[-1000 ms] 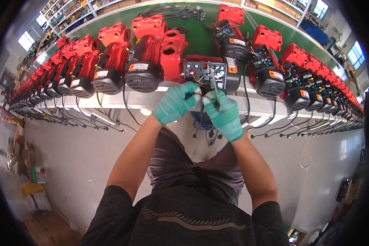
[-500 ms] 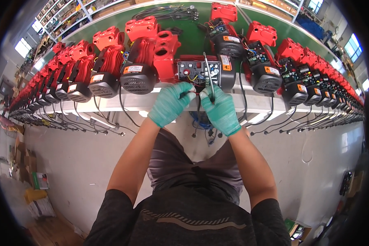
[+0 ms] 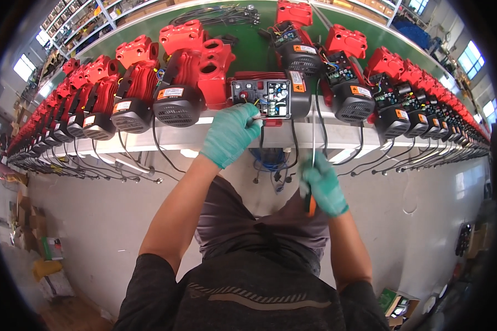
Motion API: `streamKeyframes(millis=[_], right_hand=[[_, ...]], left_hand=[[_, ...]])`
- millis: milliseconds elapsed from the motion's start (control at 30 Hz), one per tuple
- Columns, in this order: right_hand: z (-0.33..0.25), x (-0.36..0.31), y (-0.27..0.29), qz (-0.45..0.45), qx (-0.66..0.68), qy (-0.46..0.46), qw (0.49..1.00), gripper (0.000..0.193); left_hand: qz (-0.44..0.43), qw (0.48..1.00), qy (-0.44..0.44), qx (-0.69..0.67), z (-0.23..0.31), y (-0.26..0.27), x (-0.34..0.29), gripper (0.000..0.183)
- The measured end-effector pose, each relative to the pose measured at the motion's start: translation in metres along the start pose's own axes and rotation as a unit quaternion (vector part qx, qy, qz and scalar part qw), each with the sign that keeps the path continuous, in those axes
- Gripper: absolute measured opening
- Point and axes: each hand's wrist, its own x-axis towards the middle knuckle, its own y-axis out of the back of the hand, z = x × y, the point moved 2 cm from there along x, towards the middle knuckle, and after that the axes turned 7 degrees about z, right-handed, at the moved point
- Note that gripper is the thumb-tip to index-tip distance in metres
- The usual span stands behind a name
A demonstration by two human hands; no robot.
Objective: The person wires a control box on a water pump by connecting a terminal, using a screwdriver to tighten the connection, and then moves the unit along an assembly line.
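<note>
A red pump with a black motor (image 3: 299, 96) lies on its side in front of me. Its control box (image 3: 276, 100) is uncovered, showing a circuit board and coloured wires. My left hand (image 3: 229, 135), in a green glove, is at the box's lower left edge with thumb and fingers pinched together. Whatever is between those fingertips is too small to make out. Lower and to the right, my gloved right hand (image 3: 324, 186) is wrapped round a screwdriver (image 3: 311, 206) with an orange and black handle. Its long shaft points up toward the bench, apart from the pump.
Rows of similar red pumps (image 3: 174, 99) line the bench on both sides, with power cords (image 3: 165, 151) hanging over the front edge. A bundle of black cables (image 3: 218, 15) lies on the green bench top (image 3: 254, 47). Cartons (image 3: 36, 215) stand on the floor at left.
My right hand has drawn down and right, away from the control box, taking the screwdriver with it. My left hand stays at the box's edge. The whole view has shifted slightly.
</note>
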Motion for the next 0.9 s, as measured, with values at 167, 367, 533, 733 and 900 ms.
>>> streamKeyframes(millis=[167,367,533,733,900], right_hand=[[-0.036,-0.053,0.03,-0.161,0.127,-0.226,0.952,0.051],[-0.037,-0.085,0.036,-0.018,0.083,-0.112,0.99,0.056],[-0.017,-0.088,0.043,-0.041,-0.132,0.067,0.988,0.046],[-0.088,-0.082,0.044,0.006,-0.388,0.241,0.89,0.047],[-0.133,-0.083,0.046,0.08,-0.364,0.365,0.853,0.027]], left_hand=[[0.059,0.998,0.012,-0.007,-0.005,-0.007,-0.006,0.011],[0.06,0.997,0.04,-0.007,-0.003,-0.007,-0.007,0.013],[0.056,0.997,0.036,-0.029,-0.003,-0.009,-0.005,0.015],[0.058,0.997,0.02,-0.037,-0.009,-0.005,-0.005,0.015],[0.057,0.998,0.024,-0.021,-0.007,-0.006,-0.005,0.015]])
